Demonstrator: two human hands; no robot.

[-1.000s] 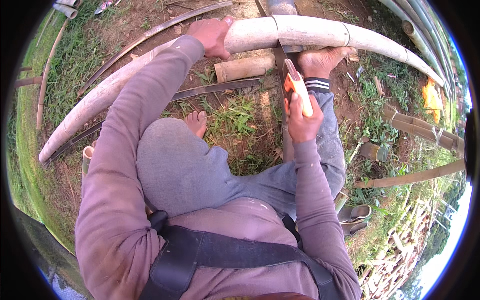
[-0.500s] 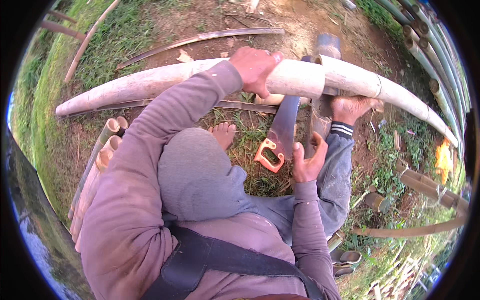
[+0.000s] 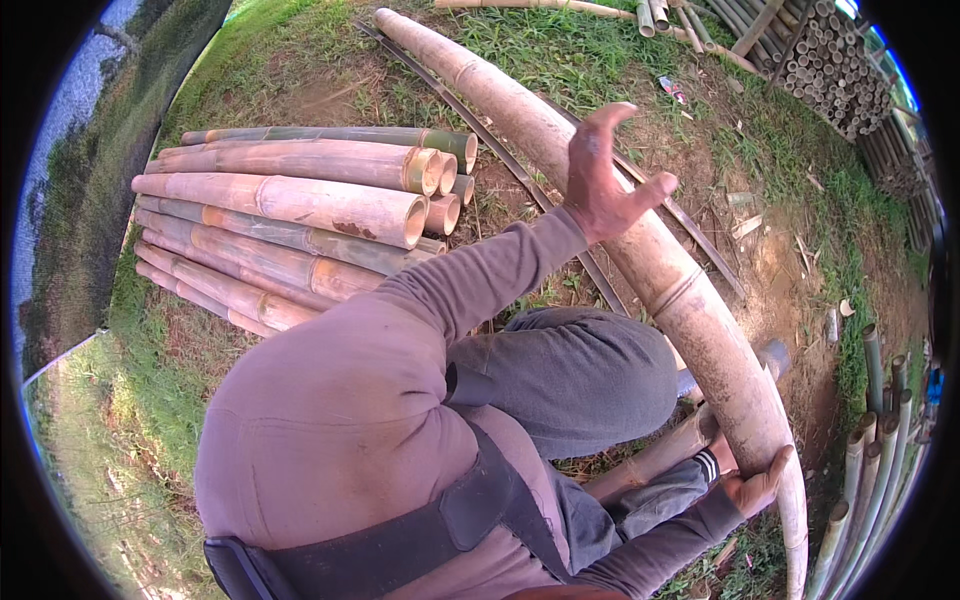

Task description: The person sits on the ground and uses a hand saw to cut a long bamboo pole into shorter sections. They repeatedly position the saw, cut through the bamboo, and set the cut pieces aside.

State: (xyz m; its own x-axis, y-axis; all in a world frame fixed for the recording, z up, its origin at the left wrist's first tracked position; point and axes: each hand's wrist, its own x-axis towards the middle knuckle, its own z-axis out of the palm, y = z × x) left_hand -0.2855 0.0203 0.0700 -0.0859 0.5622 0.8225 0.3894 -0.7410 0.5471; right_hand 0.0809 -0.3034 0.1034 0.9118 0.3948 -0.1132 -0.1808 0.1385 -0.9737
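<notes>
A long pale bamboo pole (image 3: 640, 240) slants from the far middle down to the near right. Its middle rests over a shorter bamboo length (image 3: 655, 460) lying near my knee. My left hand (image 3: 610, 180) is open over the pole's far half, thumb and fingers spread; whether the palm touches it is hard to tell. Lower down, my right hand (image 3: 757, 487) grips the near part of the pole, its fingers partly hidden beneath. My bare foot (image 3: 722, 455) is beside the pole, near the right hand.
Cut bamboo lengths (image 3: 330, 205) lie stacked on the grass at left. Thin dark strips (image 3: 500, 150) run beside the pole. Green poles (image 3: 865, 490) stand at the right edge, and a large bundle of bamboo (image 3: 835, 75) is at the far right. A dark net (image 3: 90, 190) hangs at far left.
The view has swung left, bringing the stacked bamboo into sight; the handsaw no longer shows. My left hand has opened from its grip on the pole. My right hand, open before, now grips bamboo.
</notes>
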